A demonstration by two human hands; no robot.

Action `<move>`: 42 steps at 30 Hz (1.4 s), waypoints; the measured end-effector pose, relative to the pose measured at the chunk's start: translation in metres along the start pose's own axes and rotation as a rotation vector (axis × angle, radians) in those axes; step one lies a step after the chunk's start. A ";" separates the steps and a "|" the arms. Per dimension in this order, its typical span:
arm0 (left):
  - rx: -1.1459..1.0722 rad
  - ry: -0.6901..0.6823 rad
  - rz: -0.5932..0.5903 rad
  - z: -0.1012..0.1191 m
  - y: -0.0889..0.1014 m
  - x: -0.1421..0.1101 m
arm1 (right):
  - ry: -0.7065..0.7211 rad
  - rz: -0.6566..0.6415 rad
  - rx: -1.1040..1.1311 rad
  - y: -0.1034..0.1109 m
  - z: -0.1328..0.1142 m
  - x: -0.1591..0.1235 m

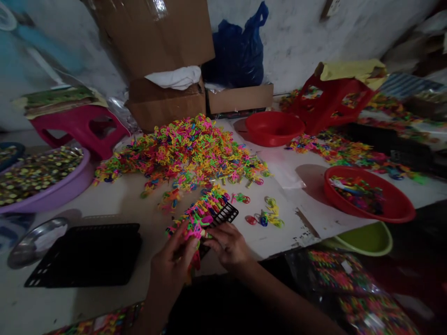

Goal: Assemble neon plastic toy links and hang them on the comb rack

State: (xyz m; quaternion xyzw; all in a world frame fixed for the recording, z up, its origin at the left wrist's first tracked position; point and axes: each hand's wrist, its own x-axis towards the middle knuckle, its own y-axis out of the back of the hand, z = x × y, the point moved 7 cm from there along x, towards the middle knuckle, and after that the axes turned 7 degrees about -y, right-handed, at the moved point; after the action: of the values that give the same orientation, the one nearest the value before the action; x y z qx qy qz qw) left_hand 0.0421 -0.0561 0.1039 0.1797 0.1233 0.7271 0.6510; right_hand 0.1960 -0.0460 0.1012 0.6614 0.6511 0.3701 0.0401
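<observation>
A black slotted plastic rack [228, 213] lies slanted at the table's front edge, with rows of small colourful plastic pieces [211, 200] standing along it. My left hand [171, 260] is closed around bright pink plastic pieces [196, 229] at the rack's near end. Right beside it, my right hand [228, 244] pinches at the same spot, its fingertips together near a small pale bit. What exactly sits between those fingertips is too small to make out. Behind both hands rises a big heap of similar pieces [188, 149]. A few loose ones [270, 215] lie to the right.
Stacked black racks [94, 253] and a metal bowl [38, 242] are on the left, near a purple basin [70, 186] of small parts. Red basins [274, 128] and a red stool [326, 102] stand on the right. Cardboard boxes [164, 102] line the wall.
</observation>
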 end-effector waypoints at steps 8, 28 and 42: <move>0.115 -0.083 -0.197 0.003 -0.003 -0.004 | -0.012 -0.172 -0.015 -0.016 0.012 -0.003; 0.699 -0.756 -0.183 -0.022 -0.025 -0.021 | 0.051 -0.451 -0.325 -0.081 0.047 -0.019; 0.868 -0.854 -0.183 -0.017 -0.025 -0.026 | -0.633 -0.133 -0.236 0.030 0.145 0.047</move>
State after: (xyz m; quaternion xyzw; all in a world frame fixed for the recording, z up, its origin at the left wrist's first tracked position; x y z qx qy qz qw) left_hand 0.0599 -0.0775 0.0756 0.6923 0.1514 0.4158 0.5700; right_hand 0.2940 0.0535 0.0333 0.6906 0.6007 0.2157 0.3402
